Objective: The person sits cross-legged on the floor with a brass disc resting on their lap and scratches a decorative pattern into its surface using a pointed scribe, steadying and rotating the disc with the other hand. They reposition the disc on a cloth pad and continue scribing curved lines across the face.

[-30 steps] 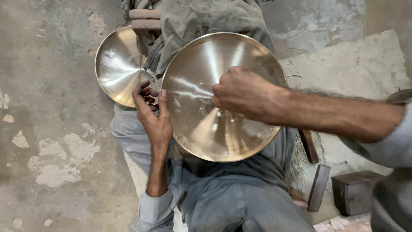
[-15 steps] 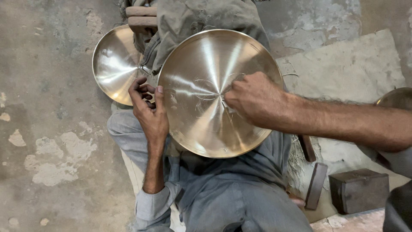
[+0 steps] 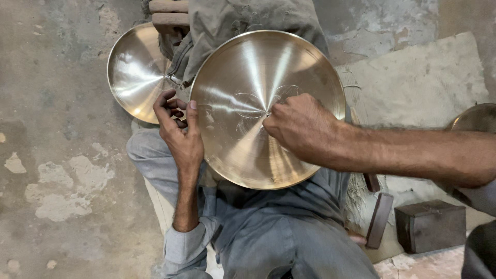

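- Head view: resting across the lap, the large brass plate (image 3: 258, 111), tilted up toward the camera.
- Gripping its left rim, the left hand (image 3: 181, 134): thumb lying on the plate's face, the other fingers curled round behind the edge.
- Pressing at the plate's centre, the right hand (image 3: 299, 126), fingers bunched into a tight pinch; whether anything sits between the fingertips, impossible to tell.
- Lying just beyond the left hand, a second brass plate (image 3: 137, 72), partly tucked under the grey cloth (image 3: 243, 20) at the top.
- Showing bare concrete floor (image 3: 57, 129) off to the left, plenty of open room there.
- Crowding the right side: a dark metal block (image 3: 430, 225) and a dark bar (image 3: 380, 219) by the knee, another round brass rim (image 3: 478, 118) peeking behind the right forearm.
- Gleaming gold, the large plate, with bright streaks fanning from its centre and faint curved lines scratched there.
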A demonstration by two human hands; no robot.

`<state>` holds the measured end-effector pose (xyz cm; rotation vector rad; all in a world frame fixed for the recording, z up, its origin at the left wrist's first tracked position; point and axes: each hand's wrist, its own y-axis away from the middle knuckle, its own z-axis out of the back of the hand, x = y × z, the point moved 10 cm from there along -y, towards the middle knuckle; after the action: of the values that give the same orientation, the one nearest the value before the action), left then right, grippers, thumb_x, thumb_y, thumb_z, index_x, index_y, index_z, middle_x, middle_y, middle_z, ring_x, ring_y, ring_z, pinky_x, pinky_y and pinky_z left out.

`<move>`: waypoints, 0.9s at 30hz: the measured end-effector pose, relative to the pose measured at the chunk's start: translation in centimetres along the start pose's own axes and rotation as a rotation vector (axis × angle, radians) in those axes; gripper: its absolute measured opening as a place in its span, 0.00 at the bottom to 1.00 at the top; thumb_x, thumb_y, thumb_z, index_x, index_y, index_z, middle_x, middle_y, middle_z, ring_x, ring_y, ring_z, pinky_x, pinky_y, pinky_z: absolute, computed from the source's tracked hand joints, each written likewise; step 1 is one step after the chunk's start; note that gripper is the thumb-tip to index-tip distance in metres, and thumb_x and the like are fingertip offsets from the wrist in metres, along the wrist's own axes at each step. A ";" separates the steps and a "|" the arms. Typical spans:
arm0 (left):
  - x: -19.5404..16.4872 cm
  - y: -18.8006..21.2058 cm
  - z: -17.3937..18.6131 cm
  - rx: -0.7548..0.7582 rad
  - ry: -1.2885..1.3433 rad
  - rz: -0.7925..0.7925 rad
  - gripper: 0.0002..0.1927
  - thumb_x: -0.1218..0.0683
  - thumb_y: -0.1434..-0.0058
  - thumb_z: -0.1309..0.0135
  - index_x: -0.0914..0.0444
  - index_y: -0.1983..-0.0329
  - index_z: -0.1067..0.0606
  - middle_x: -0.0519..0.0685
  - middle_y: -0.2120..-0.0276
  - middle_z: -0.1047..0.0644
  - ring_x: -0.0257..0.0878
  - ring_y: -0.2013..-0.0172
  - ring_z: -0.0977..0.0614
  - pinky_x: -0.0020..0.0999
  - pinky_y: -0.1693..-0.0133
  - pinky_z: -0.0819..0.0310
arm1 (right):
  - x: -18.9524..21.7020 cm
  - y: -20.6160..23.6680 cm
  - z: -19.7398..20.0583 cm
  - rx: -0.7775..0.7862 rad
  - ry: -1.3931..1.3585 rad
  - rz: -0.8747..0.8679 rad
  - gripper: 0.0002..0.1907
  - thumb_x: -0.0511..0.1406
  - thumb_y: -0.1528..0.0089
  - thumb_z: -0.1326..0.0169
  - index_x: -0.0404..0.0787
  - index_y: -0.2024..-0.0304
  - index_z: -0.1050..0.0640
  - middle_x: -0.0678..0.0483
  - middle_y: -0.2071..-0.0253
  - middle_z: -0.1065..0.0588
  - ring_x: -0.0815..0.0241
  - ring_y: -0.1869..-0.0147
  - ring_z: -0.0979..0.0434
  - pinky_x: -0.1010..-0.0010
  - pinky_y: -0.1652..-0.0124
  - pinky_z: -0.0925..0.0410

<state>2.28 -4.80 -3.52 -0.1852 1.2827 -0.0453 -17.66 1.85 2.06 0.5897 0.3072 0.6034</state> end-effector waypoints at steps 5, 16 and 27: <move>-0.8 -0.1 0.0 0.006 -0.021 -0.015 0.21 0.50 0.25 0.45 0.64 0.35 0.33 0.45 0.61 0.29 0.35 0.58 0.28 0.37 0.53 0.28 | 0.1 1.3 -0.7 0.006 -0.048 0.118 0.15 0.37 0.31 0.55 0.37 0.66 0.22 0.52 0.76 0.28 0.64 0.79 0.33 0.71 0.84 0.32; -6.5 -0.1 -0.9 0.004 -0.454 -0.398 0.12 0.53 0.26 0.42 0.61 0.43 0.25 0.51 0.51 0.23 0.47 0.50 0.28 0.47 0.47 0.31 | -2.4 1.6 -1.7 0.255 0.243 0.229 0.20 0.34 0.26 0.60 0.38 0.70 0.22 0.56 0.76 0.28 0.68 0.77 0.32 0.75 0.82 0.34; -9.6 3.1 -17.3 0.954 -0.187 -0.511 0.09 0.55 0.40 0.36 0.60 0.57 0.17 0.45 0.61 0.17 0.44 0.58 0.24 0.40 0.48 0.29 | -6.7 1.3 2.3 -0.062 -0.345 -0.192 0.08 0.38 0.44 0.35 0.43 0.64 0.13 0.49 0.63 0.20 0.58 0.71 0.19 0.67 0.75 0.21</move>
<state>-17.22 -2.43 0.34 0.3059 0.8863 -1.0312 -22.46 -2.37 5.35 0.5853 0.0195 0.3172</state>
